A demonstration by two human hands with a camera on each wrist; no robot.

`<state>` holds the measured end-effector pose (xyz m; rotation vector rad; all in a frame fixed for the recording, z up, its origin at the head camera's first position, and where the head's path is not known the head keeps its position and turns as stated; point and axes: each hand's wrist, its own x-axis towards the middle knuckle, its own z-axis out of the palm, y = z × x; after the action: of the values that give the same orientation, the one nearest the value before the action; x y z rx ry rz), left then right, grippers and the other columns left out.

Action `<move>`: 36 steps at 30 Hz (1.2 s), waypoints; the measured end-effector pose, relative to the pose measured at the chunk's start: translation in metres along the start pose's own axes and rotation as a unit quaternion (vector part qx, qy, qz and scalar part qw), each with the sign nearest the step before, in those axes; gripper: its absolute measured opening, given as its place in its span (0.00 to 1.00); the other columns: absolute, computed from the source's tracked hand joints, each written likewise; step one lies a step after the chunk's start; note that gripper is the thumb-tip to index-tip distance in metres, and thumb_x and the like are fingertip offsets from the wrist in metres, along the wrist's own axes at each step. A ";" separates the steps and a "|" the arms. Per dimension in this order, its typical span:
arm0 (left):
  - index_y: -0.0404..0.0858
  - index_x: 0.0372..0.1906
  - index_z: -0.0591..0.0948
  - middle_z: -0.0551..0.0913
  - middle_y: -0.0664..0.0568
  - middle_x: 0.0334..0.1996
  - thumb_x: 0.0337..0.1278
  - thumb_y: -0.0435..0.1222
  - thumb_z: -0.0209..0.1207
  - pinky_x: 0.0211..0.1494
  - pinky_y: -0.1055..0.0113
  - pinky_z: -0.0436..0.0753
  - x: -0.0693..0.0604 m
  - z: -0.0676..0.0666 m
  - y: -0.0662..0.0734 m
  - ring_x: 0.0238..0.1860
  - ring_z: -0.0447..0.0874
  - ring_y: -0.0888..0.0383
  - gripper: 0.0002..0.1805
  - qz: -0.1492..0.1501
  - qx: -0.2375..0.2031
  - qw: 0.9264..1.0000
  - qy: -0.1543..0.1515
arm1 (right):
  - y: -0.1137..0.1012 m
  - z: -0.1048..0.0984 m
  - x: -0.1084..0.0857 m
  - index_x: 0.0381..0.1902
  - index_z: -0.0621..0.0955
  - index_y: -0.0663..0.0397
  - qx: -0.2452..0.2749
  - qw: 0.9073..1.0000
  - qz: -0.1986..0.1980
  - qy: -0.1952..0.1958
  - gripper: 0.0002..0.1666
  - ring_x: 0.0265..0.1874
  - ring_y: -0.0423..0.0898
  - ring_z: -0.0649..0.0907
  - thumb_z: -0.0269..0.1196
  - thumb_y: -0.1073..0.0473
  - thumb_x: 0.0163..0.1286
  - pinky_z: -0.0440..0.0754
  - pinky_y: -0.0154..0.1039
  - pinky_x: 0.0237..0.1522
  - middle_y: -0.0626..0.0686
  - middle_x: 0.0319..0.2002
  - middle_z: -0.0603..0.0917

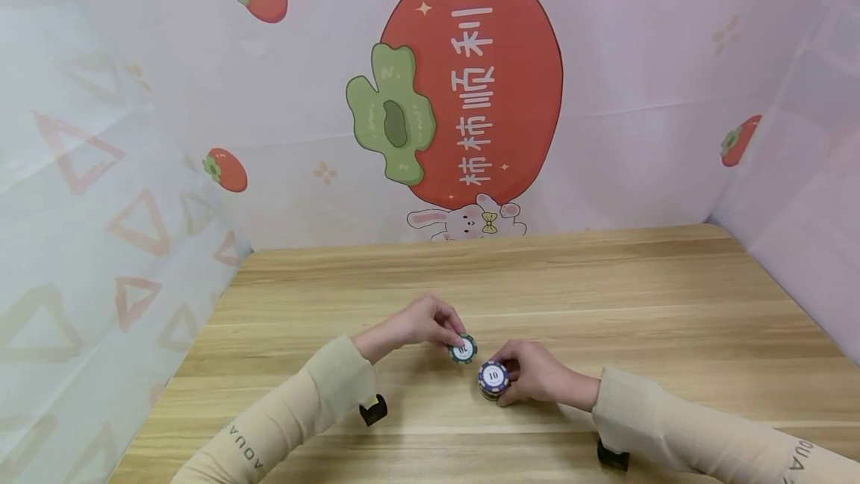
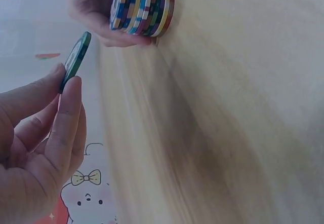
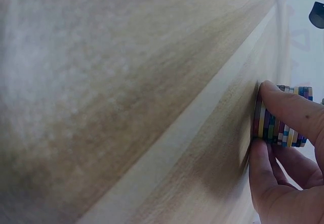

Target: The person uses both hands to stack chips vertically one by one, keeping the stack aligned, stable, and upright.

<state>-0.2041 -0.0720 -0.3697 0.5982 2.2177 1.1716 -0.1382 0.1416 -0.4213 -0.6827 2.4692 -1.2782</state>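
Note:
A green poker chip (image 1: 463, 350) marked 20 is pinched between the thumb and fingers of my left hand (image 1: 430, 323). That chip is held in the air, just left of a stack of poker chips (image 1: 493, 378) and apart from it. On top of the stack lies a blue chip marked 10. My right hand (image 1: 537, 373) grips the stack near its base, thumb on one side and fingers on the other. In the left wrist view the stack (image 2: 143, 8) shows several colours along its edge. The right wrist view shows the stack (image 3: 283, 116) standing on the table.
The wooden table (image 1: 605, 290) reaches back to a pale cloth backdrop (image 1: 638, 148) printed with persimmons and a rabbit. Light cloth panels stand along both sides. A black strap piece (image 1: 373, 410) hangs under the left cuff and another (image 1: 613, 455) under the right.

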 end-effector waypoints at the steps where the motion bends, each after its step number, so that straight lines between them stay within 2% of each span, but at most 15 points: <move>1: 0.27 0.31 0.81 0.82 0.48 0.23 0.45 0.26 0.64 0.32 0.60 0.82 0.000 0.001 -0.001 0.22 0.78 0.63 0.06 -0.002 -0.003 1.000 -0.001 | 0.000 0.000 0.000 0.39 0.79 0.66 0.000 1.000 0.000 0.000 0.27 0.38 0.48 0.80 0.75 0.67 0.37 0.80 0.33 0.37 0.53 0.37 0.79; 11: 0.25 0.34 0.81 0.83 0.45 0.27 0.47 0.26 0.62 0.36 0.57 0.82 0.002 0.015 -0.004 0.21 0.78 0.63 0.07 -0.005 -0.039 0.999 -0.013 | 0.000 0.000 -0.001 0.38 0.79 0.66 0.004 1.000 -0.002 0.002 0.27 0.37 0.47 0.79 0.75 0.67 0.36 0.80 0.32 0.37 0.53 0.37 0.79; 17: 0.24 0.35 0.81 0.84 0.43 0.28 0.47 0.24 0.61 0.32 0.64 0.82 0.003 0.024 -0.005 0.21 0.78 0.64 0.08 -0.014 -0.064 0.998 -0.012 | 0.001 0.001 -0.001 0.38 0.79 0.67 -0.006 1.000 -0.017 0.011 0.28 0.36 0.45 0.80 0.76 0.66 0.35 0.79 0.30 0.36 0.52 0.36 0.79; 24: 0.23 0.35 0.81 0.83 0.44 0.27 0.47 0.23 0.61 0.29 0.70 0.81 0.005 0.032 -0.007 0.21 0.78 0.63 0.08 -0.025 -0.087 0.996 -0.005 | 0.002 0.001 0.000 0.37 0.80 0.66 -0.009 1.000 -0.016 0.010 0.27 0.36 0.44 0.80 0.76 0.66 0.35 0.79 0.29 0.36 0.52 0.36 0.79; 36: 0.25 0.33 0.81 0.83 0.46 0.27 0.46 0.24 0.62 0.29 0.70 0.81 0.005 0.041 -0.002 0.23 0.78 0.63 0.06 -0.035 -0.074 0.997 0.008 | 0.003 0.001 0.001 0.37 0.80 0.63 -0.018 1.000 -0.013 0.009 0.27 0.36 0.43 0.80 0.76 0.65 0.36 0.79 0.30 0.36 0.50 0.36 0.79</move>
<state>-0.1811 -0.0455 -0.3919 0.4477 2.1237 1.2939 -0.1391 0.1418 -0.4241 -0.7173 2.5120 -1.2571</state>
